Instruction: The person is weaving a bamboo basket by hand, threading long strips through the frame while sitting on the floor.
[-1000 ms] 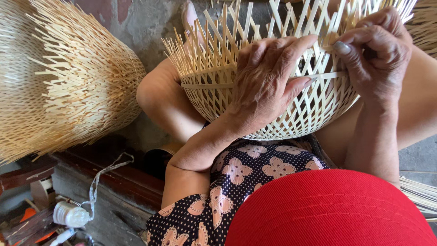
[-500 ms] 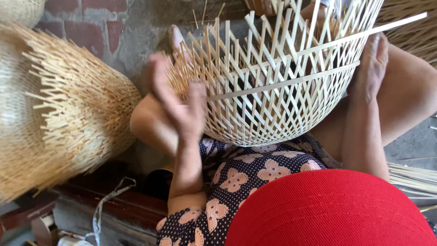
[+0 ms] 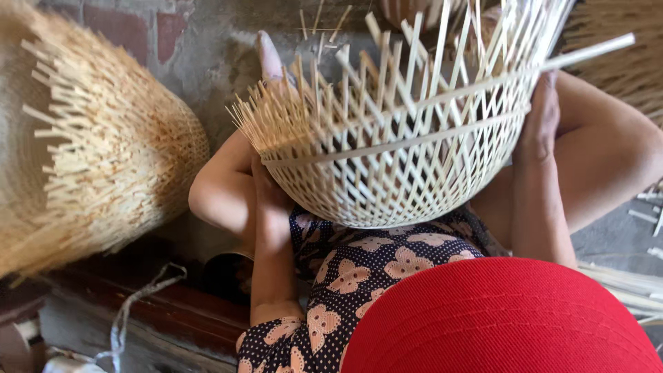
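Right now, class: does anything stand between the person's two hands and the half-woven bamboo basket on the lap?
Nothing visible does. The left hand presses against the basket at its left side, and the right hand lies flat on its right side.

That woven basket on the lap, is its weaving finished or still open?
Unfinished: the basket has loose strip ends sticking out past its rim band, uncut.

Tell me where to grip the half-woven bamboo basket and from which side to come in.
Grip the woven basket on its rounded, tightly woven lower wall, one palm on each flank, as the left hand and right hand sit now. The upper edge bristles with loose strip ends, and one long strip juts out, so avoid the top.
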